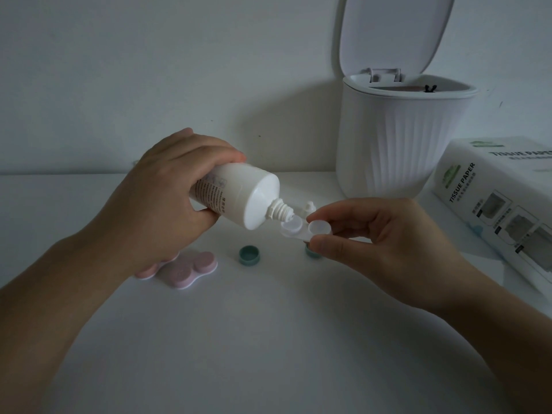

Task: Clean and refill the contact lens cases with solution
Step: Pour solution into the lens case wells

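Observation:
My left hand [167, 186] grips a white solution bottle [239, 195], tilted nozzle-down to the right. Its threaded nozzle tip touches the left well of a clear, uncapped lens case [298, 230]. My right hand [379, 240] pinches that case by its right end and holds it above the table. A pink lens case [188, 271] with both caps on lies on the table under my left wrist. One teal cap [249, 254] lies open side up in the middle. A second teal cap [312, 253] shows partly beneath my right thumb. The bottle's small white cap [309, 208] stands behind the case.
A white ribbed bin [400, 138] with its lid raised stands at the back right against the wall. A white tissue paper pack [501, 210] lies at the right edge. The table [268, 339] is white.

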Available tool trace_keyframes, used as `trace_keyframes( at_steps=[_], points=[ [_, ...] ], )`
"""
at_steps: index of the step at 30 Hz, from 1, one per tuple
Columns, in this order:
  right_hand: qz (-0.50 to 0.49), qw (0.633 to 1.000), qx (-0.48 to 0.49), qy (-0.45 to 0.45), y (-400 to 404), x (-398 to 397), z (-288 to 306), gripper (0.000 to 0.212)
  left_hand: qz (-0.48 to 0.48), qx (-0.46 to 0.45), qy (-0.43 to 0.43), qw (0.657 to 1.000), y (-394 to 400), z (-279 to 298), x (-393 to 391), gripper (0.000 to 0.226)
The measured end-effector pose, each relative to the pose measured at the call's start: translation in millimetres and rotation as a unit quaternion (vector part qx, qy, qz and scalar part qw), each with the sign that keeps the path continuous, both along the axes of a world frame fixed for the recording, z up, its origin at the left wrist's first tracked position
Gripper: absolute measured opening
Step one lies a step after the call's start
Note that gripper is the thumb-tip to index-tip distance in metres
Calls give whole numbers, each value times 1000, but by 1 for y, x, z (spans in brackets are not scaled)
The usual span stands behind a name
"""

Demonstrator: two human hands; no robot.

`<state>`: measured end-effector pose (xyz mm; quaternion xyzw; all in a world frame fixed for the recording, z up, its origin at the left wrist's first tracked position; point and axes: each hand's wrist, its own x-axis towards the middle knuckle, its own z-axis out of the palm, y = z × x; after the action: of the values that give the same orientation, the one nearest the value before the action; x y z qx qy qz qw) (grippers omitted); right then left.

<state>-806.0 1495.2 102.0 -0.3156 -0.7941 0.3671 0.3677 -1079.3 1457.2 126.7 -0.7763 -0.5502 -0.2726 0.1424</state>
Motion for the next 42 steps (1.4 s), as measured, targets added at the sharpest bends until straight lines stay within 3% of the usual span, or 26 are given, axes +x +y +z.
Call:
trace_keyframes(
  at_steps=[42],
  points=[
    [0,1000,-18,17,2,0,0,14,5,1,-38,999,-3,1,3,64]
  ],
)
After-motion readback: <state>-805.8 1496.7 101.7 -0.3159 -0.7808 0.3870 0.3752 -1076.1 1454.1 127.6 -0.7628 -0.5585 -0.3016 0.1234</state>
